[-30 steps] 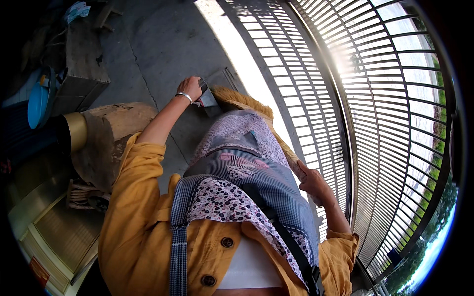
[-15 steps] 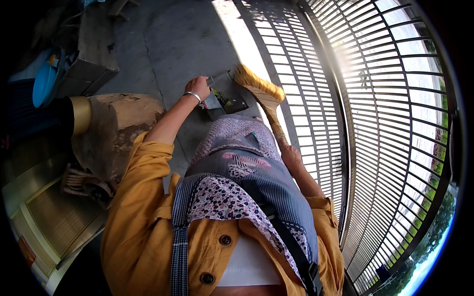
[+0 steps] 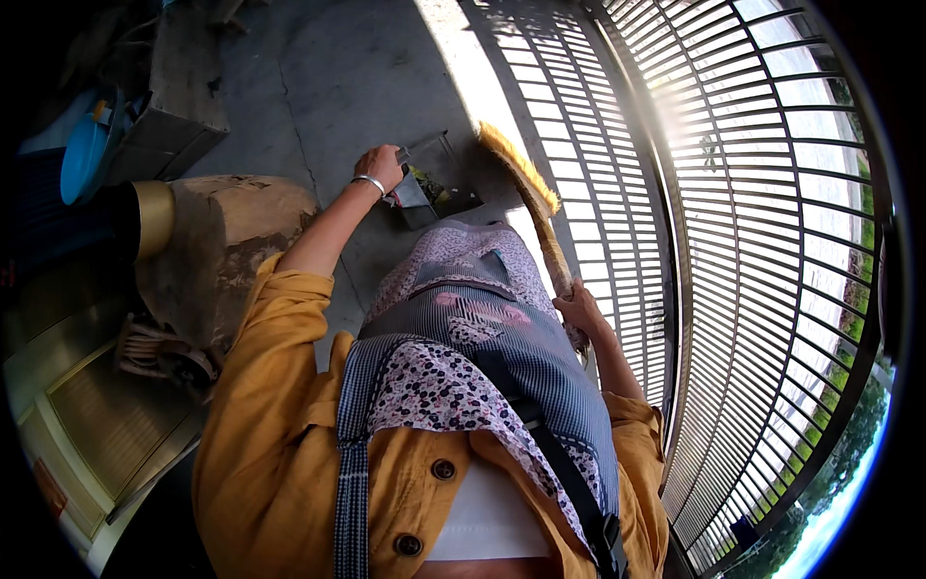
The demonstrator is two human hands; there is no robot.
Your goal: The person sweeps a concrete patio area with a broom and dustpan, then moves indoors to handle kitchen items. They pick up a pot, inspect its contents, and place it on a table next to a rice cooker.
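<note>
My left hand is closed round the handle of a dark dustpan, held low over the concrete floor just ahead of my apron. Green and yellowish scraps, perhaps leaves, lie in the pan. On the other side, my right hand grips a straw broom by its bound handle. The yellow bristles point up and away, to the right of the dustpan and apart from it, near the strip of sunlight.
A barred metal gate runs along my right, throwing striped light on the floor. To my left stand a large wooden stump, a gold-coloured pot, a blue basin and a wooden box.
The broom has turned more edge-on, and its bristles have shifted a little to the right, away from the dustpan. My left hand and the dustpan have barely moved.
</note>
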